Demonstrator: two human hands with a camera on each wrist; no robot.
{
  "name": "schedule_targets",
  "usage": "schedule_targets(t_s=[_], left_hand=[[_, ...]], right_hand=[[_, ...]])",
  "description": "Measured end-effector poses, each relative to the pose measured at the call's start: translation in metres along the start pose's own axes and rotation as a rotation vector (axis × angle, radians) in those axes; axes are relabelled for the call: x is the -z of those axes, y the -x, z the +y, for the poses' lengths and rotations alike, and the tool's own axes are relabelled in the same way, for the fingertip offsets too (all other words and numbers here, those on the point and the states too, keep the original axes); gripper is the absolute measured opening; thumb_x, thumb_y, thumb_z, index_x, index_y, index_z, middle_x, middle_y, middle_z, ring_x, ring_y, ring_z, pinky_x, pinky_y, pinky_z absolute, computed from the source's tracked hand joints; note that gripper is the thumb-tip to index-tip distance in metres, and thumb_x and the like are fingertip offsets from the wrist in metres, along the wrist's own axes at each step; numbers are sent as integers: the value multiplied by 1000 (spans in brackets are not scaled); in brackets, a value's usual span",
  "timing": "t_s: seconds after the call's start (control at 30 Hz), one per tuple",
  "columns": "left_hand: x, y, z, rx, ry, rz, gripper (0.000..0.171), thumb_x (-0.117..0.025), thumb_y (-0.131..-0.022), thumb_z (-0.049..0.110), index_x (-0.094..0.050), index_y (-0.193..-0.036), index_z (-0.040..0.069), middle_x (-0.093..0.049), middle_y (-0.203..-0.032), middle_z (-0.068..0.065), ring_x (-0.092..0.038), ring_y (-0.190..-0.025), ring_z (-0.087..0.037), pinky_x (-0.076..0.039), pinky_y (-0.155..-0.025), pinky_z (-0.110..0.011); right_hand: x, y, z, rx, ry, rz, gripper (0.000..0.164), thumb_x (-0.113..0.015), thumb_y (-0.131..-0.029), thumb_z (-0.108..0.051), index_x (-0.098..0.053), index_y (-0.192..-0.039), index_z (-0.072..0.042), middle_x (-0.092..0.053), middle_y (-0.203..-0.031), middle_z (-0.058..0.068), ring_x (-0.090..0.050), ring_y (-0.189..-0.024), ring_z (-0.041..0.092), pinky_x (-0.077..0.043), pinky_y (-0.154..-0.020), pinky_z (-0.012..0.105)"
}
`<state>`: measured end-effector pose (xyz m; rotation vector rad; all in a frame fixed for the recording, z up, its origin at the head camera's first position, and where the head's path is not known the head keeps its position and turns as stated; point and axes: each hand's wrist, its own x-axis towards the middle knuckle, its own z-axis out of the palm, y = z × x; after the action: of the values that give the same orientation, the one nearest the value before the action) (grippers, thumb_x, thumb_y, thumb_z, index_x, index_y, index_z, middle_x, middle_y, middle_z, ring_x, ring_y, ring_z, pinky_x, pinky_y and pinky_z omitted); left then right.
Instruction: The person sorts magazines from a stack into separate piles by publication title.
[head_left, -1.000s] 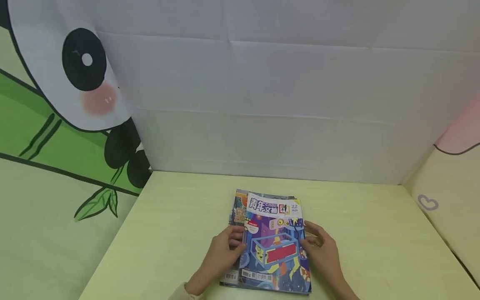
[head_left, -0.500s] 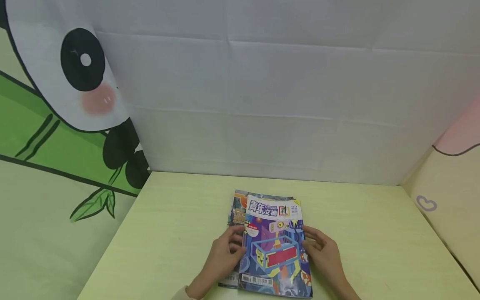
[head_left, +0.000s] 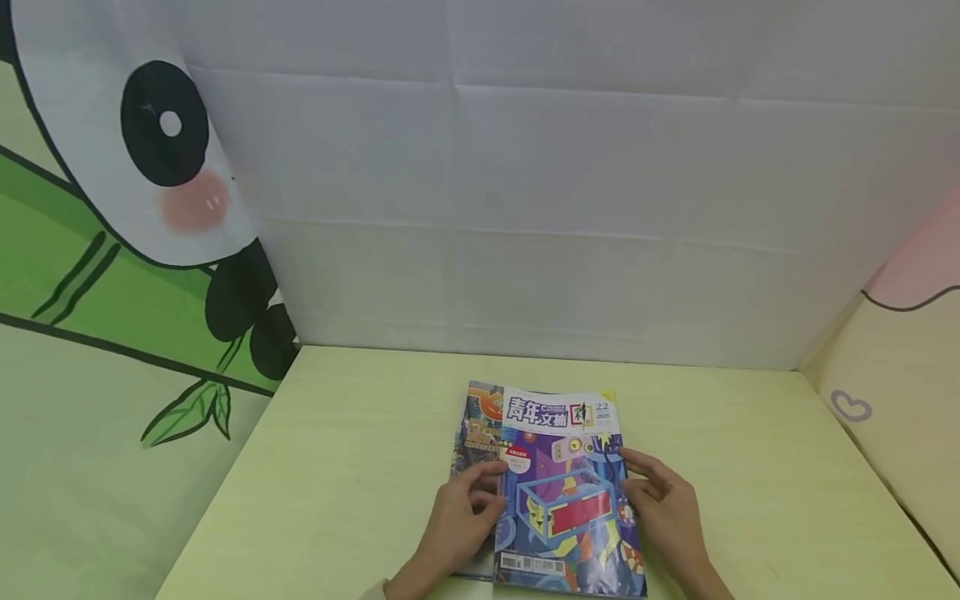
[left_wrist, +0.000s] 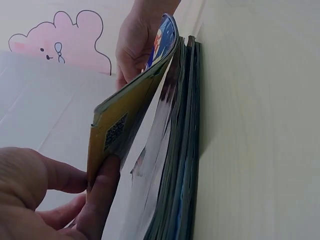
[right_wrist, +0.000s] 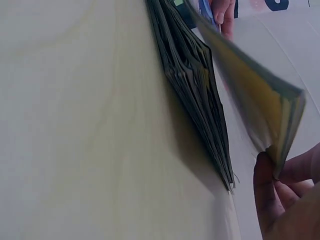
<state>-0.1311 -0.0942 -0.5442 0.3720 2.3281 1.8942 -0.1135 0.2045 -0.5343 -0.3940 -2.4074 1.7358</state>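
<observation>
A purple-blue magazine (head_left: 558, 454) with a white title band is held by its two long sides. My left hand (head_left: 459, 518) pinches its left edge, and my right hand (head_left: 670, 515) pinches the right one. Below it lies a stack of several magazines (head_left: 474, 437), mostly covered, with one orange-and-grey cover showing at the left. Seen from the left wrist, a gap separates the lifted magazine (left_wrist: 127, 102) from the stack's page edges (left_wrist: 186, 125). In the right wrist view, thumb and fingers grip a corner of the raised magazine (right_wrist: 267, 95).
The pale yellow tabletop (head_left: 360, 450) extends on both sides of the stack. A white wall sheet (head_left: 465, 183) rises at the table's back edge. Cartoon-printed panels stand to the left (head_left: 90, 333) and right (head_left: 900, 375).
Both hands have shifted to the right with the top magazine. More of the orange-and-grey cover beneath now shows at the left.
</observation>
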Motion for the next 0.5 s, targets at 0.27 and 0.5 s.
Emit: schedule_targets(t_s=[0.27, 0.5], left_hand=[[-13, 2, -1, -35, 19, -13, 43, -78, -98, 3, -71, -140, 0, -78, -120, -13, -79, -99, -17, -63, -87, -23], [-27, 4, 4, -31, 107, -23, 44, -77, -98, 0, -71, -142, 2, -75, -126, -15, -79, -94, -13, -61, -78, -21]], right_hand=[[15, 6, 2, -58, 27, 11, 45, -67, -108, 1, -67, -152, -6, -65, -151, 23, -75, -97, 3, -65, -77, 25], [28, 12, 6, -34, 13, 53, 45, -66, -108, 4, -67, -151, -4, -66, -149, 23, -75, -96, 2, -66, -78, 25]])
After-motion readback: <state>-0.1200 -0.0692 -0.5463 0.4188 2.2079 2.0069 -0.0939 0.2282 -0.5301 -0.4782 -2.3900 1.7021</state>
